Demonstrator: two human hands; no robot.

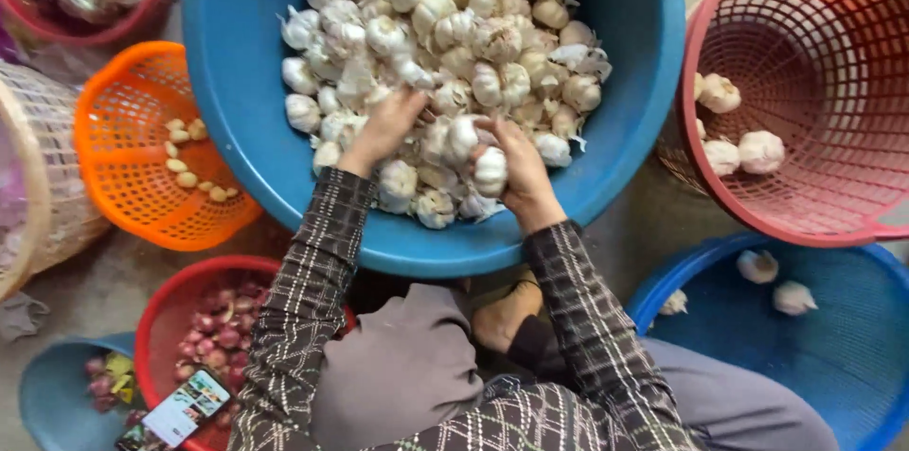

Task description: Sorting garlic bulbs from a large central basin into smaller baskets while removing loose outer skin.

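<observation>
A big blue basin (237, 63) in front of me holds a heap of white garlic bulbs (445, 25). My left hand (383, 129) reaches into the near side of the heap, its fingers buried among the bulbs. My right hand (521, 172) is beside it, fingers curled around a garlic bulb (490, 170) at the pile's near edge. Both arms wear dark plaid sleeves.
A red mesh basket (824, 82) at right holds a few garlic bulbs. A blue basket (833, 337) at lower right holds three. An orange basket (123, 176) at left has peeled cloves. A red bowl (166, 318) of shallots and a phone (180, 413) lie at lower left.
</observation>
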